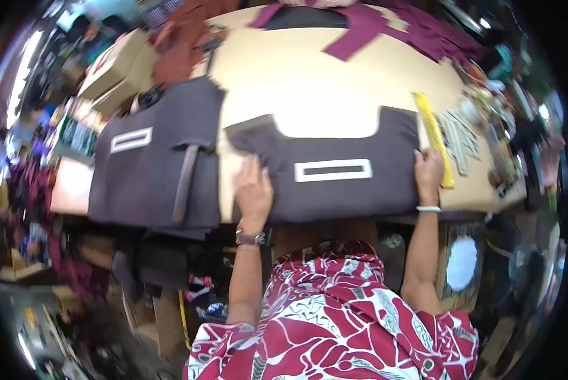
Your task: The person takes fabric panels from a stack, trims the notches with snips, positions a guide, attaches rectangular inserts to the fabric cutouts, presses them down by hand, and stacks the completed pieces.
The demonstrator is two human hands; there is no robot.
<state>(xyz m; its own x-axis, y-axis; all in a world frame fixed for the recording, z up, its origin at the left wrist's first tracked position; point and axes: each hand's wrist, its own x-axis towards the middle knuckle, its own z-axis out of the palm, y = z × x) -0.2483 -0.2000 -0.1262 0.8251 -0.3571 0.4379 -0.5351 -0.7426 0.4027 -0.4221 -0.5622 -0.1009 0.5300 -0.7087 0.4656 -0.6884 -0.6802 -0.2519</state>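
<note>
A dark grey cut fabric piece [347,202] with a deep square notch in its far edge lies along the near edge of the table. A white rectangular outline [333,178] with a narrow dark middle sits on it. My left hand [253,193] rests flat at the piece's left side, fingers stretched out. At the right edge, the fingers of my right hand [429,171] close on the fabric. Left of my left hand is a stack of dark grey fabric pieces [151,190], its top bearing a similar white outline [131,146] and a hammer-like tool [184,183].
A yellow ruler [433,133] lies just beyond my right hand, with several pale flat strips [456,140] beside it. Maroon fabric [363,31] is spread at the table's far side. Boxes [119,66] and rust-coloured cloth [183,41] stand at the far left.
</note>
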